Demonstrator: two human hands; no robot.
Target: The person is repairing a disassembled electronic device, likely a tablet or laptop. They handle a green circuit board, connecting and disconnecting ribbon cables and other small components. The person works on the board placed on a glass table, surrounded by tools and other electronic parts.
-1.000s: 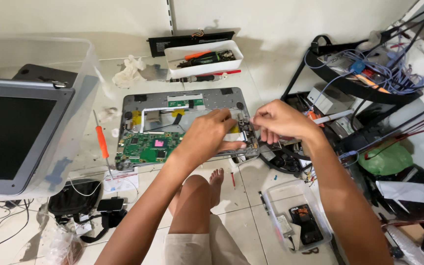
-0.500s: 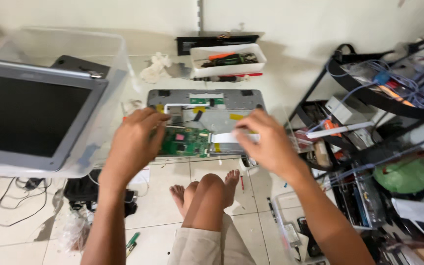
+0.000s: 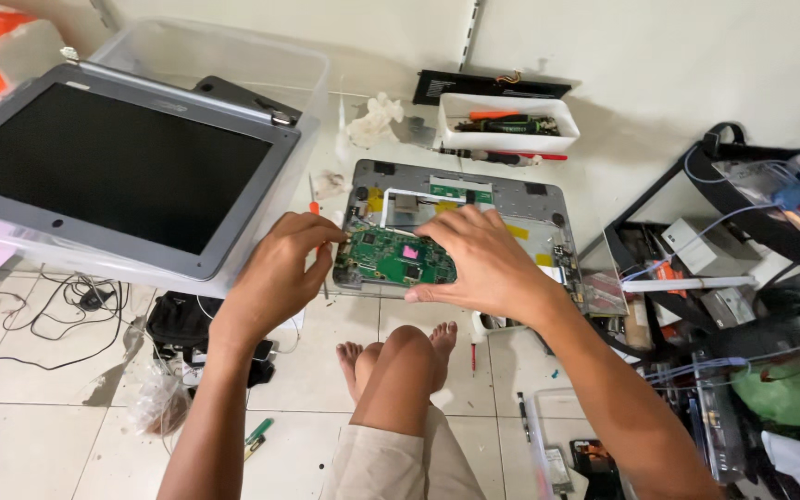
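Both hands moved onto green board (image 3: 398,257): L hand (image 3: 275,273) pinching its edge, R hand (image 3: 485,262) open flat on top.

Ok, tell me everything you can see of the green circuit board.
The circuit board is green, flat and rectangular, studded with small dark chips and one pink patch. It lies level in the front left of the open grey case. The left hand touches its left edge; the right hand covers its right end.
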